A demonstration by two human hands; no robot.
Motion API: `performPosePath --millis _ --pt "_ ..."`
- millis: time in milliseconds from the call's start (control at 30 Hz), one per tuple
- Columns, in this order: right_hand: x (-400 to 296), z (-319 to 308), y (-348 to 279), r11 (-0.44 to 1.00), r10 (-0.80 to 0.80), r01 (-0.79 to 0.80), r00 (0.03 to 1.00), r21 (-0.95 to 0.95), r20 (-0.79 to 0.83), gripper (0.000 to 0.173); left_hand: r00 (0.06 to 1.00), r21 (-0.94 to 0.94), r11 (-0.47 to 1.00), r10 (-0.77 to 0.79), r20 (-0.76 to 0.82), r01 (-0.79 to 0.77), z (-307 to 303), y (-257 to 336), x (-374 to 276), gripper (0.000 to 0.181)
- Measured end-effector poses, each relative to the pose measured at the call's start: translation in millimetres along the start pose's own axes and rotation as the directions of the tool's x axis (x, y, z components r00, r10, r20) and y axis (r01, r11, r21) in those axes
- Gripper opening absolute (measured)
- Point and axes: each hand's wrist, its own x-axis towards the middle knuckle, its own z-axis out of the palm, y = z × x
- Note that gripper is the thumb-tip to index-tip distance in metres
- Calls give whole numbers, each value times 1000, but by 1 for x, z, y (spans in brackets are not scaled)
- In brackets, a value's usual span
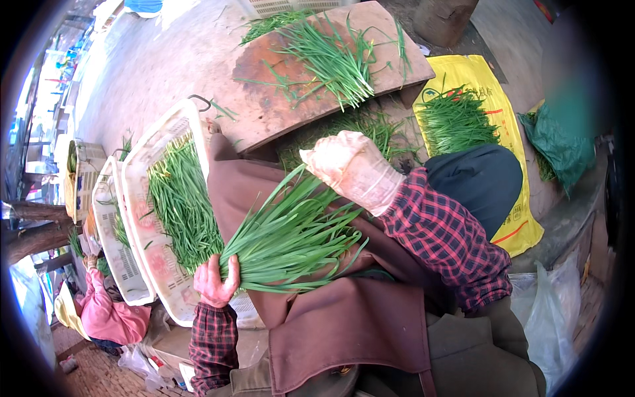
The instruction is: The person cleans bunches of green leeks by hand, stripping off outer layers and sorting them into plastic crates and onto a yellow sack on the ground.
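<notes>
My bare left hand (218, 280) grips a bunch of long green garlic chives (292, 238) near one end, and the leaves fan out over a brown apron (347, 317). Above the fanned leaves, my right hand (354, 171) wears a pale, stained glove. Its fingers are curled at the tip of a leaf; whether they pinch it is hard to tell. A white plastic crate (173, 297) at my left holds a thick layer of chives (186, 203). More chives (337, 64) lie loose on a wooden board (278, 114) in front of me.
Cut greens (377, 134) litter the ground under the board's near edge. On the right, a yellow woven sack (516, 173) bears a pile of chives (459, 121), beside a green bag (560, 144). Further left stand another crate (119, 253) and a person in pink (111, 312).
</notes>
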Motion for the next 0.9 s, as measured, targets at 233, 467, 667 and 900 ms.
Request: performPosePath --millis 233,467,667,900 --pt "2 -19 21 151 497 -363 832 919 246 11 995 38 995 -95 10 95 6 -3 -15 35" --pt "-57 -7 36 414 633 -591 733 692 248 13 956 73 953 -293 -35 295 20 -3 -33 45" --pt "-72 -16 7 150 405 -667 715 730 570 16 924 46 923 -378 -57 381 27 0 -36 45" --pt "-66 -4 -33 -33 272 -667 711 745 649 21 926 44 927 -370 -72 373 27 2 -31 47"
